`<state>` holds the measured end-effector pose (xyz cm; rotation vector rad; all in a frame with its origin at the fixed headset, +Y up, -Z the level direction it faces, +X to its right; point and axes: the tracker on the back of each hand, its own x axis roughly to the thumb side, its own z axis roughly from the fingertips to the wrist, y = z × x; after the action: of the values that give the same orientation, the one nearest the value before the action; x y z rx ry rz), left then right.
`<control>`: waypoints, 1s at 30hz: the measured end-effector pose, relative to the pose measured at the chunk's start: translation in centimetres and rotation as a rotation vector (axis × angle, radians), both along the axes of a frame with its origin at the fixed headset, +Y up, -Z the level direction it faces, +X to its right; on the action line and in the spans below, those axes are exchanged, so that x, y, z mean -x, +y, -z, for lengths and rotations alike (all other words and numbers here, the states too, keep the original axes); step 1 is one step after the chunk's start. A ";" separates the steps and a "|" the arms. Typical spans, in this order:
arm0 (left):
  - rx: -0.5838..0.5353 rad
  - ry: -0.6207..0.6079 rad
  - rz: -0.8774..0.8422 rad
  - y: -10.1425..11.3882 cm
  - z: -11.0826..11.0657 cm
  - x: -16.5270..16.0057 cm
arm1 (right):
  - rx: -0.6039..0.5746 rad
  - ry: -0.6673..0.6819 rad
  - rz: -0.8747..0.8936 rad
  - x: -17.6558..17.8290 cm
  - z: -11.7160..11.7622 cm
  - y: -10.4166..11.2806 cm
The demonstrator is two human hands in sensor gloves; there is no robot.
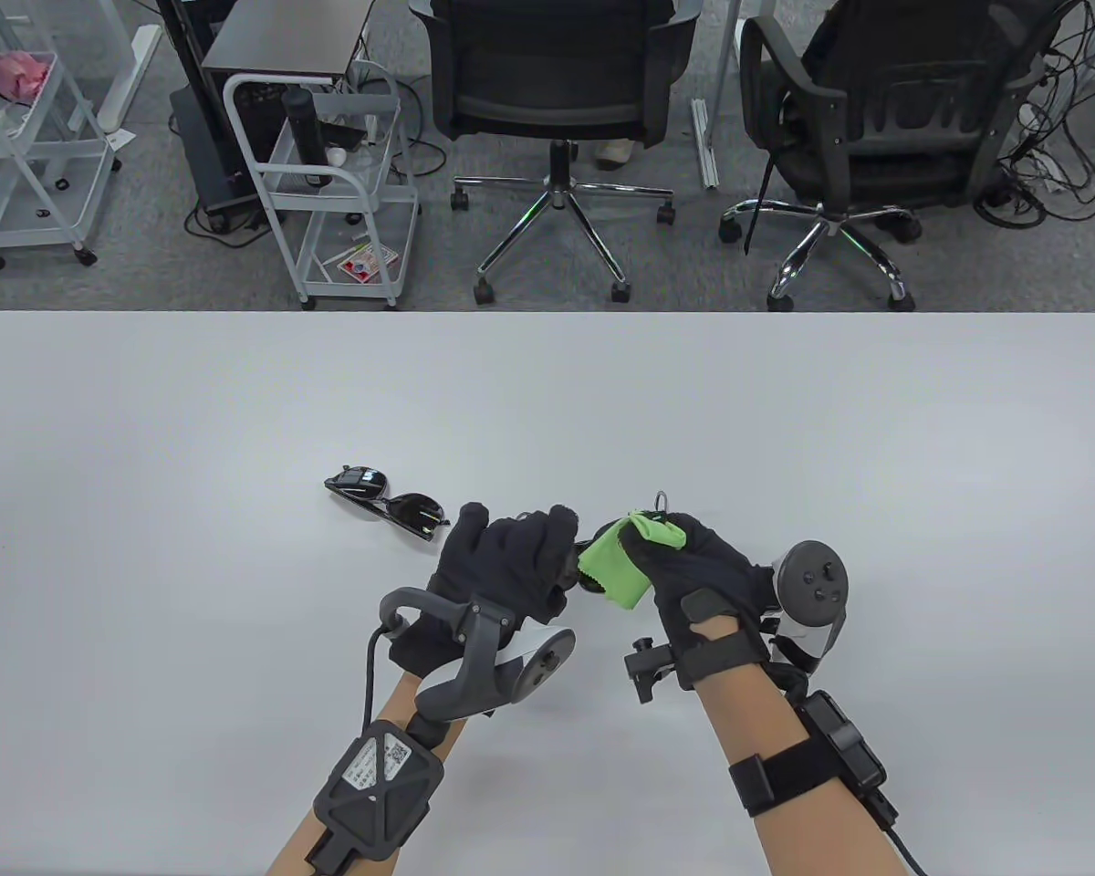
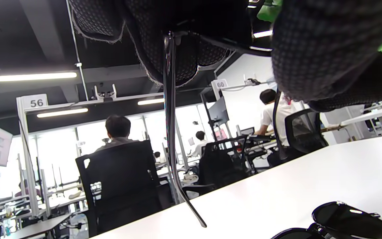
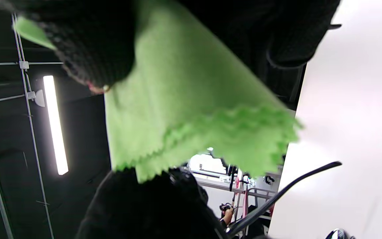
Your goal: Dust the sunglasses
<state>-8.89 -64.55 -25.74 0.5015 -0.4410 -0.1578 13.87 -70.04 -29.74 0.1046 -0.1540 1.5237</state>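
Holding one pair of sunglasses (image 2: 169, 109) above the desk (image 1: 785, 411) in your left hand (image 1: 502, 557), you are pinching the green cloth (image 1: 613, 561) against it with your right hand (image 1: 693, 570) for wiping; a second pair (image 1: 388, 502) is lying just beside.

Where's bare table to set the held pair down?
Bare table lies right of the right hand, and along the far edge. Left of the spare sunglasses is open too. Crowded: between those sunglasses, the left hand and green cloth.
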 end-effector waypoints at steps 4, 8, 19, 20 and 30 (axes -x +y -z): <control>0.011 0.004 -0.068 0.3 0.0 0.7 | 0.017 0.199 0.166 1.3 0.4 -0.7; 0.038 0.018 -0.145 0.5 0.3 1.3 | 0.013 0.250 0.076 2.8 0.1 -0.8; 0.015 -0.029 -0.111 0.5 -0.5 0.3 | 0.063 0.189 -0.138 5.1 -1.1 -0.3; 0.011 -0.035 -0.093 0.5 -0.6 0.0 | 0.057 0.164 -0.144 5.0 -1.0 -0.4; 0.031 -0.048 -0.111 1.1 -0.3 0.5 | 0.047 0.246 -0.062 4.8 -0.8 -0.9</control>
<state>-9.36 -63.44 -25.43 0.4984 -0.4604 -0.0319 9.08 -70.90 -28.98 0.2597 0.0815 1.5614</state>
